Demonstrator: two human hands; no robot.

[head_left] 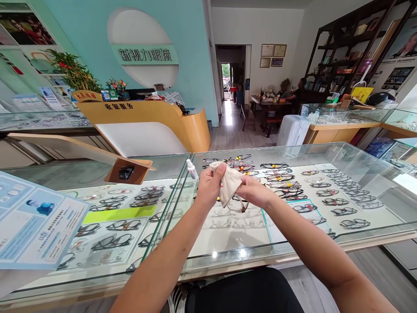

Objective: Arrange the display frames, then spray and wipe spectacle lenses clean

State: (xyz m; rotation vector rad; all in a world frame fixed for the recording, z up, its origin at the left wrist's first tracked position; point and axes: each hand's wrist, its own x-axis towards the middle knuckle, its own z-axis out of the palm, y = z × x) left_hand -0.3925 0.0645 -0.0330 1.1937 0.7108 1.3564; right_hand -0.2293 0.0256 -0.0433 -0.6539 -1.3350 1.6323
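Note:
Both of my hands are held together above a glass display case (228,256). My left hand (210,187) pinches a cream cloth (229,182) between thumb and fingers. On the cloth's right side, my right hand (254,190) has its fingers closed round a pair of glasses (239,205), whose frame shows below the cloth. The cloth covers part of the glasses. A small white spray bottle (192,169) stands on the glass just left of my hands. Under the glass lie rows of eyeglasses (335,201).
A tilted wooden-framed mirror or stand (127,170) and a blue leaflet (35,221) are at the left. Beyond the case are a curved yellow counter (192,126), a wrapped suitcase (292,130) and a person (297,93) seated at a far table.

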